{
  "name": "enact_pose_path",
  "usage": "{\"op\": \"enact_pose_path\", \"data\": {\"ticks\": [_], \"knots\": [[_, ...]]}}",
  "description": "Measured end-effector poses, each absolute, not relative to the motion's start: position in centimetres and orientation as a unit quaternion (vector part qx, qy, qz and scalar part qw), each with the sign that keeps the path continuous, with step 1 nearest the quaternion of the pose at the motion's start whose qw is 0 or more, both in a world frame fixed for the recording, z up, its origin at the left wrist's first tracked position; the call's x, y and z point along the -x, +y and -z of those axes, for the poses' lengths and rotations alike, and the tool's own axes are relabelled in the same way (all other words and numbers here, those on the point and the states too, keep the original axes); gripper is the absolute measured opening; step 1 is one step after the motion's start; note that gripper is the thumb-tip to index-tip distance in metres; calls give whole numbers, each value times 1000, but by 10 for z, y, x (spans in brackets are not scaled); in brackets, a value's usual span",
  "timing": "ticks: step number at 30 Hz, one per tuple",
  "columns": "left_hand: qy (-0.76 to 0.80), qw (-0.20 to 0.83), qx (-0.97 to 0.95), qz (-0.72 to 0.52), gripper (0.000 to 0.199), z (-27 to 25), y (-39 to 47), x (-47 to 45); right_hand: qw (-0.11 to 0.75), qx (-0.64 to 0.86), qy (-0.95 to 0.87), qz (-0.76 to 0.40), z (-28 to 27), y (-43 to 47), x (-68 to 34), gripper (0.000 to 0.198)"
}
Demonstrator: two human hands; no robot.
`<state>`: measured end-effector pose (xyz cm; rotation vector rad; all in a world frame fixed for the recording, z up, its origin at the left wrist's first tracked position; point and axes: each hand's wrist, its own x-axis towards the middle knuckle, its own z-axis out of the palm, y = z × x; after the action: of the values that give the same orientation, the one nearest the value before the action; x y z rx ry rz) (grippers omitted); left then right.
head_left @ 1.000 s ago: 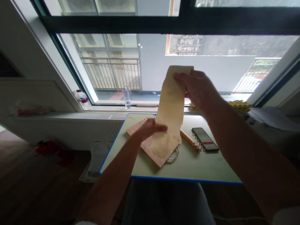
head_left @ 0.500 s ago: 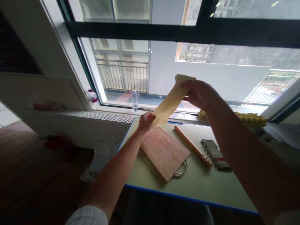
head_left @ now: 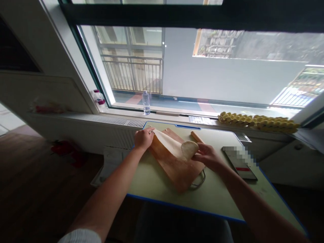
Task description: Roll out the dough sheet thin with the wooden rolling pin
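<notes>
A long pale sheet of dough (head_left: 168, 143) stretches between my two hands, just over a wooden cutting board (head_left: 181, 177). My left hand (head_left: 143, 139) pinches its far left end near the board's corner. At the other end, my right hand (head_left: 209, 156) grips the dough, whose rounded end curls up beside the fingers. The board lies at a slant on the table, its metal handle (head_left: 199, 182) toward the right front. Behind my right hand a wooden rolling pin (head_left: 196, 137) shows only its far end; the rest is hidden.
The pale green table (head_left: 217, 202) has a blue edge. A dark flat device (head_left: 244, 168), partly blurred out, lies at right. On the windowsill stand a clear bottle (head_left: 146, 103), a bottle with a purple cap (head_left: 99, 99) and yellow egg-carton-like trays (head_left: 258, 121).
Both hands have come down, bringing the dough sheet from up before the window to the board. My right hand dropped the most. The view has tilted down slightly.
</notes>
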<state>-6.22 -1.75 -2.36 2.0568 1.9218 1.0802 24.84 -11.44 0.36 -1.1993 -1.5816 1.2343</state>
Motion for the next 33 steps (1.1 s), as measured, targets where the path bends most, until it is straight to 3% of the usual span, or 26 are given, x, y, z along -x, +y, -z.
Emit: {"op": "enact_pose_path", "data": {"ticks": [4,10,15,23,29,33], "knots": [[579,91,-672,-452,35,30,-15,66,430,444,-612,-493,6,-124,-246,39],[553,153,-680,-456,41,54,-10,79,390,543,-697,-260,30,-136,-259,35],[528,184,-681,-474,36,55,-15,83,369,525,-735,-219,36,-155,-266,18],[423,254,-687,-533,60,37,-12,75,360,500,-780,-114,31,-162,-260,28],[515,370,-576,-515,49,55,-3,85,349,512,-781,-77,42,-178,-262,35],[654,277,-552,-437,38,49,-5,86,343,521,-778,-77,45,-191,-266,29]]}}
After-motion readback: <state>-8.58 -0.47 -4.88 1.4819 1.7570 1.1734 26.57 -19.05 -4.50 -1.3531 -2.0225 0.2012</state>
